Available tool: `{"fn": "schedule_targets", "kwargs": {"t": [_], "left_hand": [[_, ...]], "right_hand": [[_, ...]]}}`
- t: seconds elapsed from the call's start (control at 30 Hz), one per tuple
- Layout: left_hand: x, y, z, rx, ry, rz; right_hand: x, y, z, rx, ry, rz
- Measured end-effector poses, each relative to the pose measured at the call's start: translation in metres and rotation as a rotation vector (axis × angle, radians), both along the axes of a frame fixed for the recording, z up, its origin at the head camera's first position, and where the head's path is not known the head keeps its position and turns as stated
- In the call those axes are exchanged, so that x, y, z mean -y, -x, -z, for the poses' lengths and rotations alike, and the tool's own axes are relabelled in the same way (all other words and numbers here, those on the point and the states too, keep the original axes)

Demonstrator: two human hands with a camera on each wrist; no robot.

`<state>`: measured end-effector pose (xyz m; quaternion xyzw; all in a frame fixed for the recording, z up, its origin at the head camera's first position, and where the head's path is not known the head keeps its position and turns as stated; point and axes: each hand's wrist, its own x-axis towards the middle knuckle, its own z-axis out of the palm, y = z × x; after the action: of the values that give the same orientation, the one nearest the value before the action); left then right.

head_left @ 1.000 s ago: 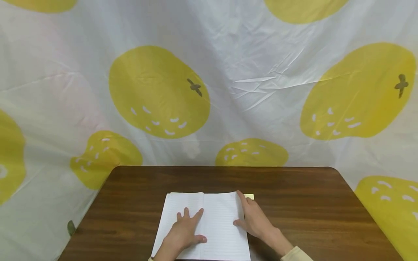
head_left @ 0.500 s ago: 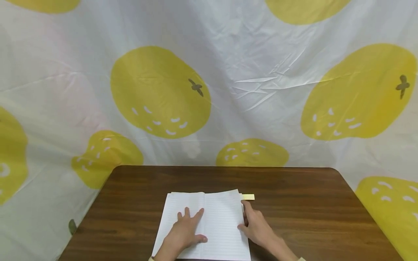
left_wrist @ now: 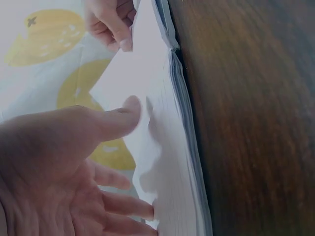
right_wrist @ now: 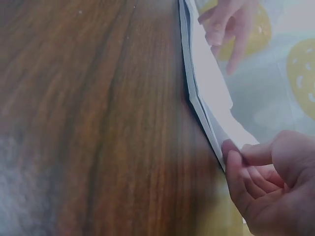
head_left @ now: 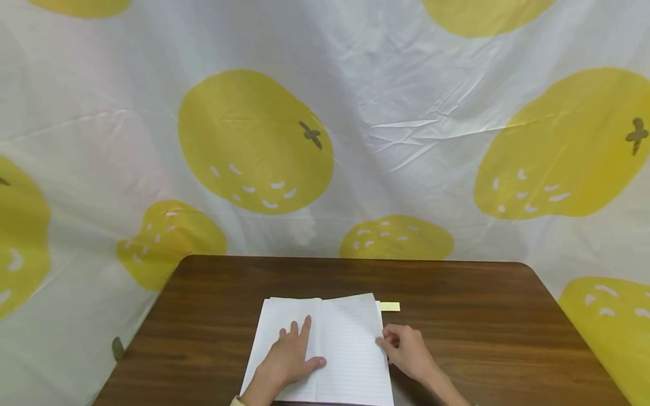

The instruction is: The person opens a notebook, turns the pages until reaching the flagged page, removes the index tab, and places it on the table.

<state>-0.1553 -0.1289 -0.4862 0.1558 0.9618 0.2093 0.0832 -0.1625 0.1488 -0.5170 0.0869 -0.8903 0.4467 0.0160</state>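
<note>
An open notebook (head_left: 350,361) with lined white pages lies on the wooden table. My left hand (head_left: 288,358) rests over its left page, fingers spread and straight, the thumb near the middle fold. At the right edge, my right hand (head_left: 408,349) pinches the margin of the right-hand page between thumb and curled fingers. In the right wrist view that page (right_wrist: 224,125) rises a little from the sheets beneath, with the fingertips (right_wrist: 232,156) at its border. The left wrist view shows the stacked page edges (left_wrist: 184,103) and my left thumb just above the paper.
A pale yellow sticky tab (head_left: 390,307) juts out past the notebook's upper right side. The brown table (head_left: 482,316) extends around the notebook, and a white cloth with yellow fruit prints (head_left: 254,141) hangs behind it.
My right hand has slid from the upper right corner down along the page's right edge, its fingers curling into a pinch. More of the yellow tab shows. The left hand stays nearly in place.
</note>
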Motion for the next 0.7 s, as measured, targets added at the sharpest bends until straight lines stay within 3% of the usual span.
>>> {"fn": "schedule_targets", "kwargs": {"t": [0.23, 0.4, 0.7], "left_hand": [[0.003, 0.007, -0.002, 0.003, -0.024, -0.032], [0.004, 0.013, -0.004, 0.036, -0.056, -0.052], [0.002, 0.018, -0.007, 0.082, -0.069, -0.088]], "right_hand": [[0.004, 0.002, -0.002, 0.046, 0.069, 0.026], [0.008, 0.004, -0.003, 0.075, 0.148, -0.031], [0.026, 0.009, -0.014, 0.334, 0.437, -0.189]]}}
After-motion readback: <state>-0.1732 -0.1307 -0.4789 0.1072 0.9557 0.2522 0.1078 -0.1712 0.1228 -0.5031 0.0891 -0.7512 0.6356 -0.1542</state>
